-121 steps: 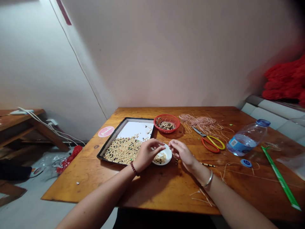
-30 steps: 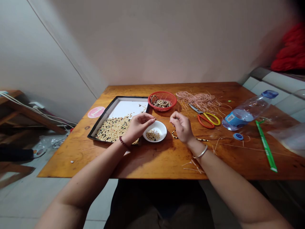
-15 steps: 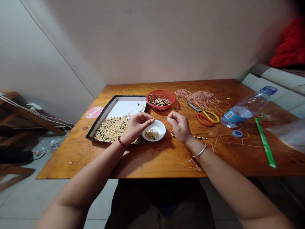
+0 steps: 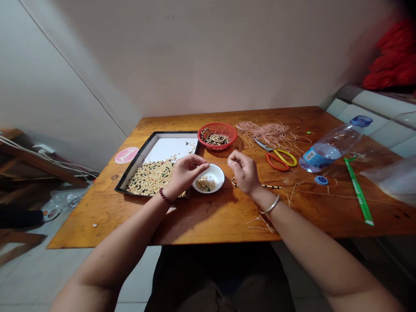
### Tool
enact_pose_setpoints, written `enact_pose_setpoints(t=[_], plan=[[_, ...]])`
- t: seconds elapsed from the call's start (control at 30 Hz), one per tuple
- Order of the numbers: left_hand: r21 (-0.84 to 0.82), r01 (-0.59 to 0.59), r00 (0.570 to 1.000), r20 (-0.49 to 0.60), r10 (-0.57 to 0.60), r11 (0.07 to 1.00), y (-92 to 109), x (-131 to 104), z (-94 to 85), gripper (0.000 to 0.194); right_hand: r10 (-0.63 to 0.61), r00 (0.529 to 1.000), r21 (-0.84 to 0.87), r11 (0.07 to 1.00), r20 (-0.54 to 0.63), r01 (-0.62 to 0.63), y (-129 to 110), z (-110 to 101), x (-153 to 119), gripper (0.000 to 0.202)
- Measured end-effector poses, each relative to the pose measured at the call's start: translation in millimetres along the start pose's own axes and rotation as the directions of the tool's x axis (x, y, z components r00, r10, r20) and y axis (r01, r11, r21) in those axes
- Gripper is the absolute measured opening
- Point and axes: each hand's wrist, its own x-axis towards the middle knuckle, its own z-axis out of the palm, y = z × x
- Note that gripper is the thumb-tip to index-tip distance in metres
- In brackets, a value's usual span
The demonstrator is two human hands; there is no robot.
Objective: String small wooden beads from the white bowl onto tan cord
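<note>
Over the left rim of a small white bowl [image 4: 218,184], my left hand [image 4: 185,173] is closed in a pinch, with what looks like a tiny bead at the fingertips. Loose beads [image 4: 205,184] lie in the bowl. To the bowl's right, my right hand [image 4: 243,171] pinches a thin cord, whose end shows above the fingers. A strand of threaded light and dark beads [image 4: 271,186] lies on the table beside and beneath the right hand, partly hidden by it. Left of the bowl, a black-rimmed tray [image 4: 130,173] holds many loose beads [image 4: 151,175].
Behind the bowl stands a red basket [image 4: 217,146] of beaded strands. Pink cord [image 4: 271,133], scissors [image 4: 281,158], a water bottle [image 4: 334,145], a blue cap [image 4: 321,180] and a green wrapper [image 4: 358,190] lie to the right. A pink disc [image 4: 126,155] is by the tray.
The view has shifted slightly, so the table's things appear a little further left. Both hands keep nearly the same pinched poses beside the bowl.
</note>
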Motion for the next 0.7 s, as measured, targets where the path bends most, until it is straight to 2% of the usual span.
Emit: enact_pose_setpoints(t=[0.23, 0.33, 0.4, 0.47, 0.57, 0.63, 0.7], plan=[[0.022, 0.000, 1.000, -0.001, 0.000, 1.000, 1, -1, 0.8, 0.031, -0.050, 0.998, -0.130, 0.990, 0.038, 0.054, -3, -1, -2, 0.021], [-0.003, 0.013, 1.000, 0.003, -0.013, 1.000, 2, -1, 1.8, 0.031, -0.027, 0.996, -0.094, 0.995, 0.088, 0.035, -3, 1, -1, 0.019], [-0.040, 0.033, 0.999, 0.001, -0.033, 0.999, 2, -1, 2.6, 0.032, 0.054, 0.992, 0.024, 0.998, 0.114, -0.057, -1, 3, 3, 0.019], [-0.109, 0.061, 0.998, -0.007, -0.062, 0.992, 3, -1, 3.3, 0.036, 0.190, 0.972, 0.188, 0.959, 0.141, -0.214, 1, 4, 7, 0.018], [-0.207, 0.096, 0.995, -0.017, -0.101, 0.974, 4, 0, 3.6, 0.046, 0.408, 0.888, 0.376, 0.804, 0.215, -0.460, 2, 4, 13, 0.015], [-0.220, 0.099, 0.994, -0.030, -0.109, 0.970, 5, -1, 3.4, 0.051, 0.477, 0.848, 0.428, 0.733, 0.230, -0.529, 2, 3, 14, 0.014], [-0.210, 0.086, 0.994, -0.054, -0.100, 0.974, 7, -1, 3.0, 0.058, 0.477, 0.854, 0.438, 0.735, 0.209, -0.518, 2, 2, 14, 0.014]])
